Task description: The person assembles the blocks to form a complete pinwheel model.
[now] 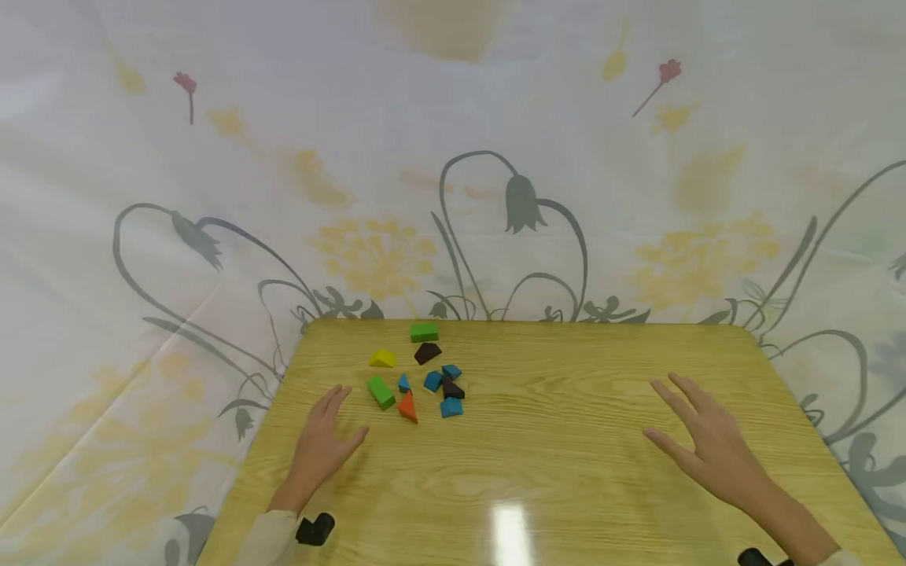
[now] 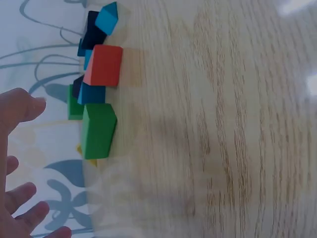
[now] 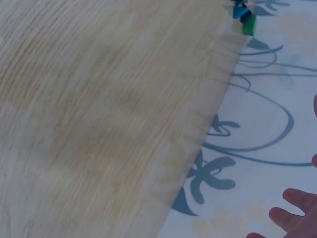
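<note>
Several coloured blocks lie loosely grouped on the left half of the wooden table [image 1: 552,448]. My left hand [image 1: 322,444] is just left of them, fingers extended and thumb spread, holding nothing. Nearest to it is a green block [image 1: 381,392], with a red-orange wedge [image 1: 408,407] beside that. Around these are blue pieces, such as a blue block [image 1: 451,407], plus a dark triangular block [image 1: 453,388], another dark block [image 1: 427,353], a yellow piece [image 1: 383,358] and a second green block [image 1: 424,332] at the back. Over the table's right side, my right hand [image 1: 711,444] has its fingers spread, apart from any block.
A pale cloth with printed flowers [image 1: 521,204] hangs behind the table and at its sides. Dark wrist devices show at both cuffs, one at the left wrist [image 1: 314,529]. Light glares off the front of the tabletop.
</note>
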The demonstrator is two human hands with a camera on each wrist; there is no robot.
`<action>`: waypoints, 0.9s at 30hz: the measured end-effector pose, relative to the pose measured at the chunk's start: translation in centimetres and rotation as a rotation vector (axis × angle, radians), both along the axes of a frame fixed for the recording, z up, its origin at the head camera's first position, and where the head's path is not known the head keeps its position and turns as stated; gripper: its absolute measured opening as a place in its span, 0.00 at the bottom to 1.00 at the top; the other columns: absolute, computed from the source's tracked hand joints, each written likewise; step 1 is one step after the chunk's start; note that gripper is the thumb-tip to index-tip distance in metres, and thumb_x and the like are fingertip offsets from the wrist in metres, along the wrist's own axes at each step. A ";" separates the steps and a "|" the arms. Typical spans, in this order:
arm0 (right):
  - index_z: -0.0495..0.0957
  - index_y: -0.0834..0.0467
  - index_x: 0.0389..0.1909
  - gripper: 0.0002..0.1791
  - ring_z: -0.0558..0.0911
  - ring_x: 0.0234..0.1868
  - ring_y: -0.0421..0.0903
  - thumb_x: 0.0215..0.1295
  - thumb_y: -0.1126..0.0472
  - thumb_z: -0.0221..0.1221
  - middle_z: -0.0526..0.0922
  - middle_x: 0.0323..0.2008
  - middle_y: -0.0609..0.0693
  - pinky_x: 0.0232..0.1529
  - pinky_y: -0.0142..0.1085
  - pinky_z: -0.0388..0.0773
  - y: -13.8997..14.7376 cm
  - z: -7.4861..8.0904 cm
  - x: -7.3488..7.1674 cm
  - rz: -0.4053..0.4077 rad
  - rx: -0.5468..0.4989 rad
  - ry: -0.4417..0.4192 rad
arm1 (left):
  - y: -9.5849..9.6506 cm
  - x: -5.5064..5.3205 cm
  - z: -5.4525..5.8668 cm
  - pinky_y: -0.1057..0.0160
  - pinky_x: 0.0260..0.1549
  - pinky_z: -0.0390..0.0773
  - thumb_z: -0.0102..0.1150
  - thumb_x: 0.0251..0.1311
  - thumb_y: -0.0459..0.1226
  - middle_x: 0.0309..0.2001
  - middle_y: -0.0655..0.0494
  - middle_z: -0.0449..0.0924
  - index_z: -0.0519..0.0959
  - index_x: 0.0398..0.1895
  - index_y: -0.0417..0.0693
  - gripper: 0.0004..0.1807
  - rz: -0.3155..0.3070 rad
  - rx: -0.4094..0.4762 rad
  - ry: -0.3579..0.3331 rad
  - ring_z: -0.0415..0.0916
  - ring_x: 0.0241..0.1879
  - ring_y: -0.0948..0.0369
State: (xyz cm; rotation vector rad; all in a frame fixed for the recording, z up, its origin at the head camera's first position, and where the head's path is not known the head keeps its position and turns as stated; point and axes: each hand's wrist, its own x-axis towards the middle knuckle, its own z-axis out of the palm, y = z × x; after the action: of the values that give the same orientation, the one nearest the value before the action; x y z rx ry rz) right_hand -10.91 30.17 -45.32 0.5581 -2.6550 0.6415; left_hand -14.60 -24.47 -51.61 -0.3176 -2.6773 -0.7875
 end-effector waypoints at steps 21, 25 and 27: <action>0.65 0.56 0.67 0.34 0.67 0.59 0.61 0.60 0.57 0.64 0.67 0.61 0.60 0.49 0.61 0.70 -6.9 -0.9 -6.8 0.152 -0.196 -0.082 | 0.8 -4.4 -3.3 0.40 0.58 0.65 0.70 0.52 0.35 0.65 0.39 0.62 0.63 0.67 0.38 0.39 -0.009 0.359 -0.214 0.59 0.64 0.42; 0.65 0.56 0.67 0.33 0.69 0.58 0.60 0.62 0.55 0.63 0.68 0.60 0.60 0.48 0.59 0.71 -8.6 -0.9 -8.2 0.171 -0.227 -0.104 | 1.2 -5.0 -3.1 0.41 0.59 0.64 0.70 0.51 0.35 0.66 0.39 0.61 0.63 0.67 0.39 0.40 0.002 0.405 -0.264 0.58 0.64 0.41; 0.66 0.57 0.66 0.32 0.70 0.56 0.59 0.62 0.55 0.63 0.69 0.58 0.60 0.46 0.57 0.73 -9.4 -0.9 -8.8 0.175 -0.237 -0.118 | 1.5 -5.3 -3.1 0.42 0.60 0.63 0.71 0.50 0.35 0.66 0.40 0.60 0.63 0.68 0.40 0.41 0.005 0.435 -0.291 0.57 0.64 0.42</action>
State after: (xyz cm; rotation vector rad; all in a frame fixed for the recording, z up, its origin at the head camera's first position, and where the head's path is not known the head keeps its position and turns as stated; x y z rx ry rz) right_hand -19.75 20.82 -46.18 0.7068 -2.6033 1.0547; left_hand -19.92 -22.99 -54.67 -0.0921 -2.6585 -1.4767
